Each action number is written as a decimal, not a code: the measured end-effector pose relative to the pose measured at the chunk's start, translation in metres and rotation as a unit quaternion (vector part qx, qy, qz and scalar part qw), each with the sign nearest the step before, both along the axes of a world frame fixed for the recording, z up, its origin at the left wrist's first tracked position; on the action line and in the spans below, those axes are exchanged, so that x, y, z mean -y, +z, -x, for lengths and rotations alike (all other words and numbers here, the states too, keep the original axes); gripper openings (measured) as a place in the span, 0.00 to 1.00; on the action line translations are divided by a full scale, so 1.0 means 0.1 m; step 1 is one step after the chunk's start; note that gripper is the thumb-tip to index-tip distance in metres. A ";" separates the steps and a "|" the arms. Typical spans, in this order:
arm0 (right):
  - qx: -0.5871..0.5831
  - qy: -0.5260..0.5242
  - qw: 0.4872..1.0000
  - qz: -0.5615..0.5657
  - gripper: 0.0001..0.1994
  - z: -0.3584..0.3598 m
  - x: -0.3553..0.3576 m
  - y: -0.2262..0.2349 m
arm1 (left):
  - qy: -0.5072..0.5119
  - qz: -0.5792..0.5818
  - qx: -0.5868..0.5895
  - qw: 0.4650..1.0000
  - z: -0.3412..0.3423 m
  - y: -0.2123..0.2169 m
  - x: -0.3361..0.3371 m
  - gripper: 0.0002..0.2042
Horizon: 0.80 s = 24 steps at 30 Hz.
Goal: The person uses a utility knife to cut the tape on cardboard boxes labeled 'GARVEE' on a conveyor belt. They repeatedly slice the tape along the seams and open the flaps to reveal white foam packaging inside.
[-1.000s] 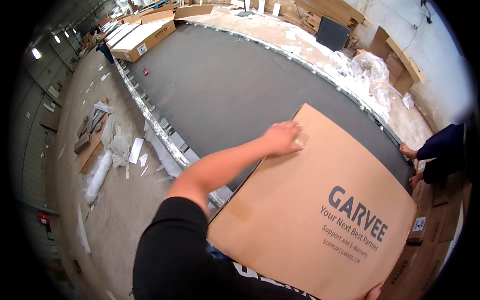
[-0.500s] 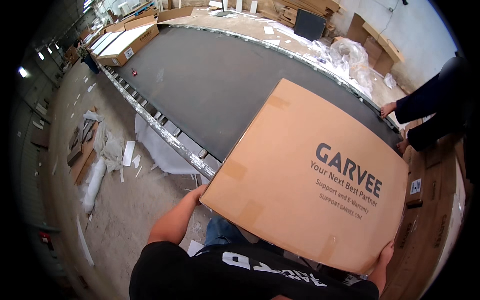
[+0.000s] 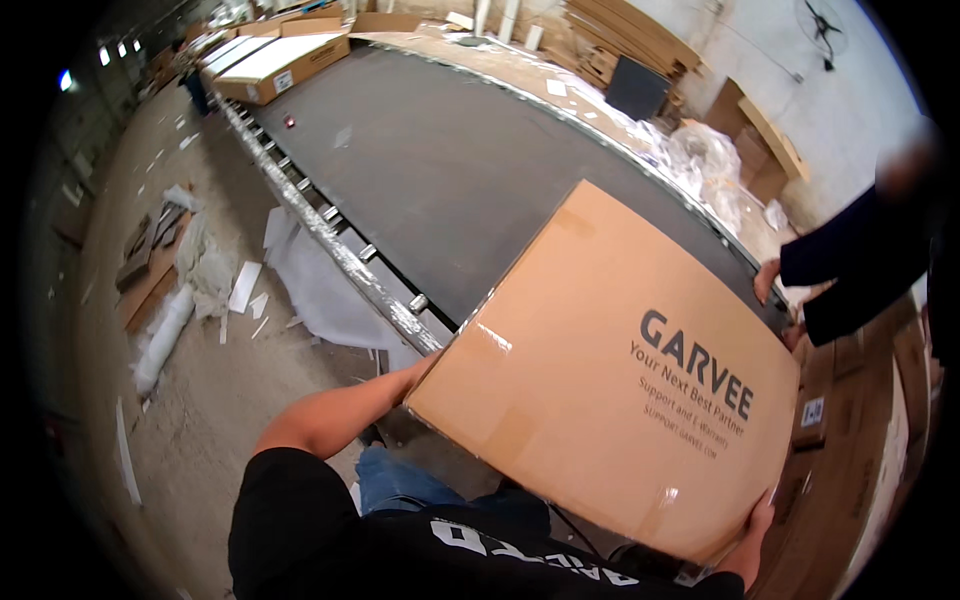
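Observation:
A large flat cardboard box (image 3: 570, 370), taped at its edges and printed in dark letters, lies over the near end of a dark conveyor belt (image 3: 430, 170), its near side jutting out toward me. My left hand (image 3: 422, 374) grips the box at its left corner, with the fingers hidden behind and under it. At the near right corner my right hand (image 3: 762, 516) holds the side edge, its fingers partly in sight. Across the belt, a co-worker's hands (image 3: 767, 282) are by the far right edge of the box.
A metal side rail with rollers (image 3: 330, 238) runs along the belt's left. Farther up the belt stands an open carton with white panels (image 3: 285, 60). Brown cartons (image 3: 835, 440) are stacked at my right. Plastic wrap and scraps (image 3: 205, 270) litter the floor on the left.
The box has shifted slightly toward me and down in view, both my hands still on it. My left forearm is stretched out more. The view has turned a little.

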State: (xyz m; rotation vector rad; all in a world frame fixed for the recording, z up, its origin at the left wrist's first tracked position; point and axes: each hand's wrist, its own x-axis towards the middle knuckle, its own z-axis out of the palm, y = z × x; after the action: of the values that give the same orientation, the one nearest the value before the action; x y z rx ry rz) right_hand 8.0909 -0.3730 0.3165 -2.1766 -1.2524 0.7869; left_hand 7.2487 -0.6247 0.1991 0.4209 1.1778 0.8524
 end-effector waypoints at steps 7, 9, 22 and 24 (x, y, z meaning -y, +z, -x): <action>0.101 -0.012 0.994 0.045 0.45 0.82 0.25 0.08 | 0.088 0.010 0.006 0.996 0.93 0.03 0.75 0.30; 0.123 -0.021 0.991 0.049 0.46 1.22 0.42 0.10 | 0.118 -0.002 0.015 0.993 1.35 -0.01 0.95 0.30; 0.185 0.092 0.974 0.094 0.47 5.04 0.12 0.29 | 0.286 -0.048 0.209 0.934 4.34 0.38 2.21 0.31; 0.191 0.127 0.968 0.096 0.47 5.80 -0.12 0.18 | 0.274 -0.026 -0.030 0.961 5.04 0.28 2.61 0.32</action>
State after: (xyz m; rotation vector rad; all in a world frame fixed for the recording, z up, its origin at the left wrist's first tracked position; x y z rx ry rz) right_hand 7.5112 -0.3615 0.3343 -2.4361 -1.7387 0.6230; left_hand 6.7446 -0.8858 0.2267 0.1571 1.3544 1.3578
